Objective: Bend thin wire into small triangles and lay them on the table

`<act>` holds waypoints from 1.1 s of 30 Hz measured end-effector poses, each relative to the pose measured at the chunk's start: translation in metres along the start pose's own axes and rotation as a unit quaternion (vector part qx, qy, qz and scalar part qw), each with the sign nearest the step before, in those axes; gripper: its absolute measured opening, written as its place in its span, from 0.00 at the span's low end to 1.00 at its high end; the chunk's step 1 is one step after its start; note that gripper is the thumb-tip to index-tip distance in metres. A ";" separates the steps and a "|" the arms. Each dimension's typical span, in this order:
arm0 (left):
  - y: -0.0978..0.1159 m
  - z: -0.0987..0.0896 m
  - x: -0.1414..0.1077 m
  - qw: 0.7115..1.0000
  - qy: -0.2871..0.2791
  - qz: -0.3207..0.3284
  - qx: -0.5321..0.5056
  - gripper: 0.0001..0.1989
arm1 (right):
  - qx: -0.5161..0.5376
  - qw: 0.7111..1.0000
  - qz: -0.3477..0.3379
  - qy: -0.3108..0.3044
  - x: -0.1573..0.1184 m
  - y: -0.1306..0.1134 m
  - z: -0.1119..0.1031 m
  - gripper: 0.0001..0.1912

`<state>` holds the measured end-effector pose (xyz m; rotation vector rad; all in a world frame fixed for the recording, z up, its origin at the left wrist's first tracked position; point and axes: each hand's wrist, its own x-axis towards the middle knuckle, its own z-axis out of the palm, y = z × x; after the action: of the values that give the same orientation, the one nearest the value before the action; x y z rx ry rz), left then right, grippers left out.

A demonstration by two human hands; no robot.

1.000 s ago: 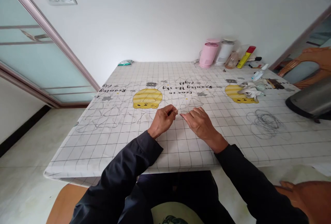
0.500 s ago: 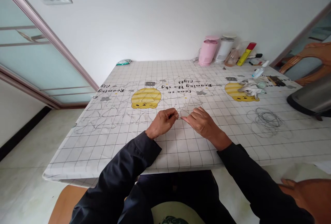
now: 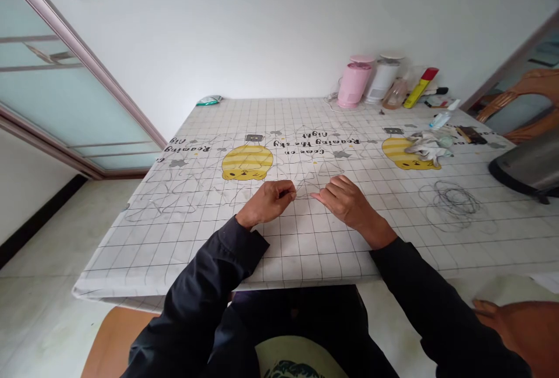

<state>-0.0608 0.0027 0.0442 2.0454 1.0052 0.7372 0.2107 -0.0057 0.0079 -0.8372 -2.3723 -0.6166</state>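
Note:
Over the middle of the table my left hand [image 3: 267,201] is closed in a pinch, with a thin grey thread [image 3: 302,187] at its fingertips. Facing it a short gap away, my right hand [image 3: 346,202] has its fingers curled and pinched on the thread, which is very fine and hard to follow. Loose loops of similar thread [image 3: 168,194] spread over the tablecloth [image 3: 209,250] on the left and behind my hands. To the right of my right hand lies a tangled coil of thread [image 3: 456,202].
Along the wall stand a pink cylinder [image 3: 353,84], a white cylinder [image 3: 383,81] and a yellow spray can with a red cap [image 3: 420,89]. A crumpled cloth [image 3: 430,145] and a metal kettle [image 3: 528,162] are at the right. A green packet [image 3: 208,100] lies at the back left corner.
My hands have drawn slightly apart, the left one moving left and the right one a little right. The whole view has shifted slightly.

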 end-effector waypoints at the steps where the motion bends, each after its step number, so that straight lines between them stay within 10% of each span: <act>1: 0.001 -0.002 -0.001 1.000 -0.005 0.000 0.003 0.13 | 0.005 1.000 0.003 -0.002 -0.001 0.000 0.000 0.20; 18: -0.013 -0.033 -0.005 1.000 0.009 -0.021 -0.001 0.13 | 0.033 0.996 0.078 0.011 -0.020 0.021 -0.003 0.04; 22: -0.013 -0.031 -0.003 0.996 0.073 -0.024 -0.050 0.13 | 0.061 0.977 0.162 0.126 -0.021 0.020 -0.010 0.25; 26: -0.009 -0.028 -0.003 0.989 0.107 -0.023 -0.095 0.14 | 0.203 0.893 0.342 0.211 -0.018 0.006 -0.006 0.18; 33: -0.013 -0.019 -0.002 0.990 0.114 0.001 -0.086 0.15 | 0.607 0.637 0.467 0.093 0.019 -0.023 0.003 0.26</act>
<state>-0.0809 0.0132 0.0441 1.8439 1.0265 1.0419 0.1814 -0.0115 0.0121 -1.0004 -1.2534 1.1523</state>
